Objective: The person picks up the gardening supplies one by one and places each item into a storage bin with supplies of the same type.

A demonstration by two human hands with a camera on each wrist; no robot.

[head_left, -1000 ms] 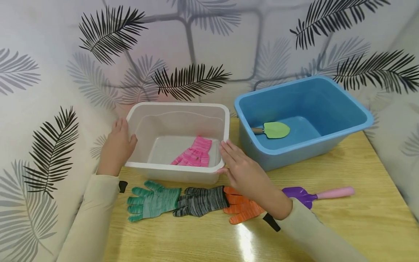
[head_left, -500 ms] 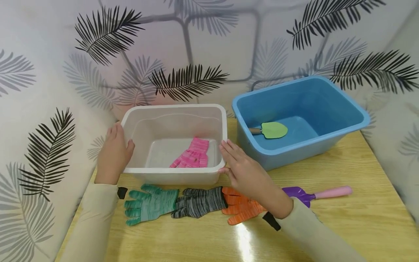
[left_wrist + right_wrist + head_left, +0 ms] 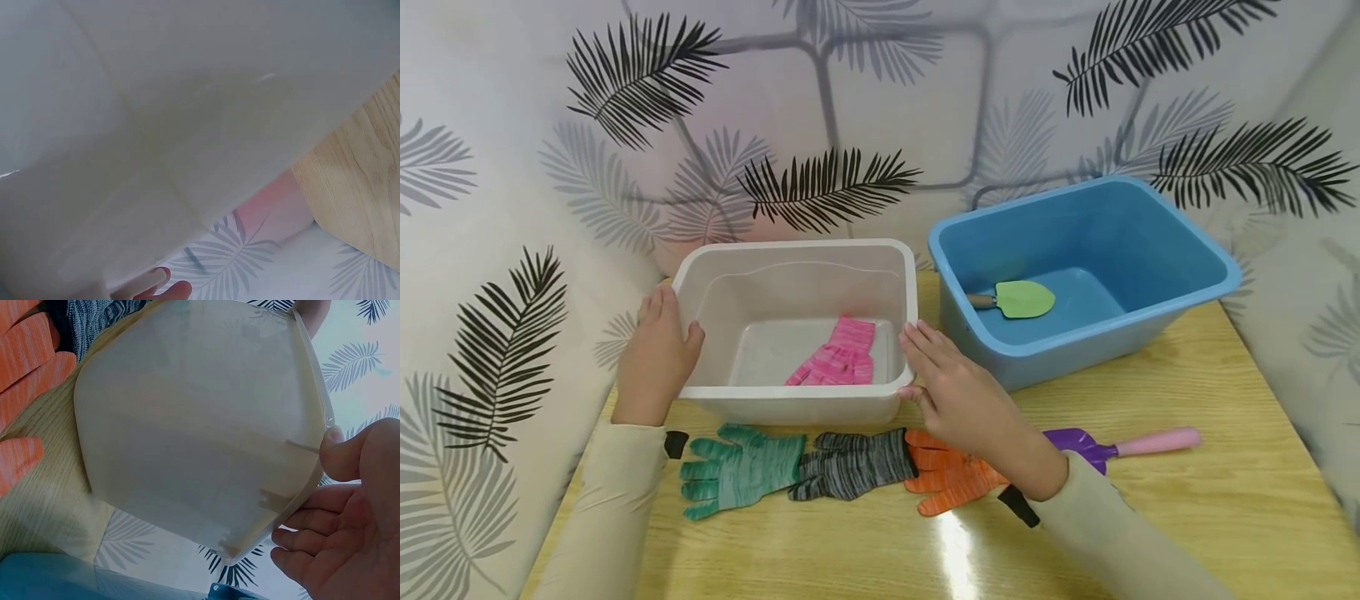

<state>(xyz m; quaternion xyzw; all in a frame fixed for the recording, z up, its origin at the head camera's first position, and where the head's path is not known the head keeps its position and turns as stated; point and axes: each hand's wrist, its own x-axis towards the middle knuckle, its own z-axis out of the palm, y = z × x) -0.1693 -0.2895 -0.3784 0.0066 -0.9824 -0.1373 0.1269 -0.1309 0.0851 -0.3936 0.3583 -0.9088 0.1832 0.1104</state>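
Observation:
A white plastic bin (image 3: 797,408) stands on the table with a pink knitted glove (image 3: 838,354) lying on its floor. My left hand (image 3: 655,358) rests against the left side of its rim, thumb held apart from the fingers. On the opposite side, my right hand (image 3: 958,387) presses the front right corner with fairly straight fingers; in the right wrist view its thumb and fingertips (image 3: 284,537) touch the rim. In front of the bin lie a green glove (image 3: 741,471), a grey-black glove (image 3: 853,464) and an orange glove (image 3: 951,479), the last partly under my right forearm.
To the right a blue bin (image 3: 1075,350) contains a green trowel (image 3: 1025,298) with a wooden handle. A purple trowel (image 3: 1093,450) with a pink handle lies before it, partly behind my right arm. A leaf-patterned cloth (image 3: 895,108) stands behind the wooden table (image 3: 1210,500).
Between the first two frames, the white bin's left side shifts slightly toward me, with both hands on it. The green glove shifts a little too. Since then only the head view has drifted slightly.

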